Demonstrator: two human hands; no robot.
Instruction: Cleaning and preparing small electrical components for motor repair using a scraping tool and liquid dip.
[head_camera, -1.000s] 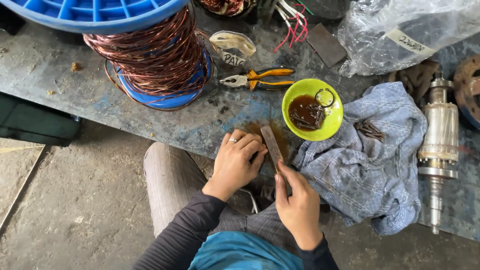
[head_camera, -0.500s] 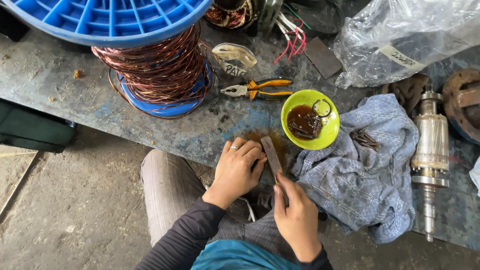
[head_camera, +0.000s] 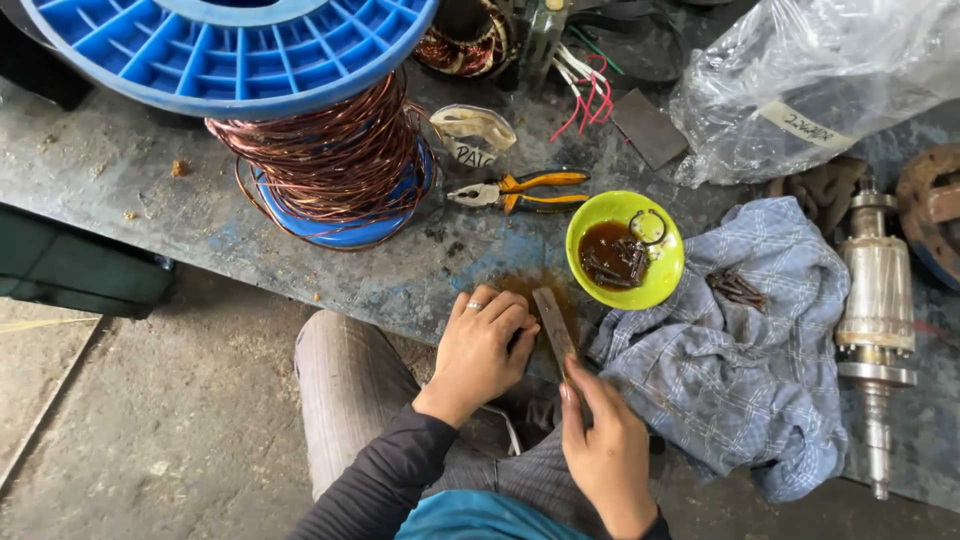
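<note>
My right hand grips the near end of a flat metal file that slants up over the edge of the blue-grey workbench. My left hand, a ring on one finger, rests knuckles-up on the bench edge just left of the file, fingers curled against something small that I cannot make out. A rusty brown stain lies on the bench under the file's tip. Just beyond stands a yellow-green bowl with dark oily liquid and small metal pieces in it.
A blue spool of copper wire stands at the back left. Orange-handled pliers lie behind the bowl. A checked blue cloth with several rusty screws lies right, beside a motor rotor. A plastic bag sits behind.
The view has shifted slightly, so everything sits lower in frame. My hands stay at the bench edge with the file; the right hand has slid a little along it.
</note>
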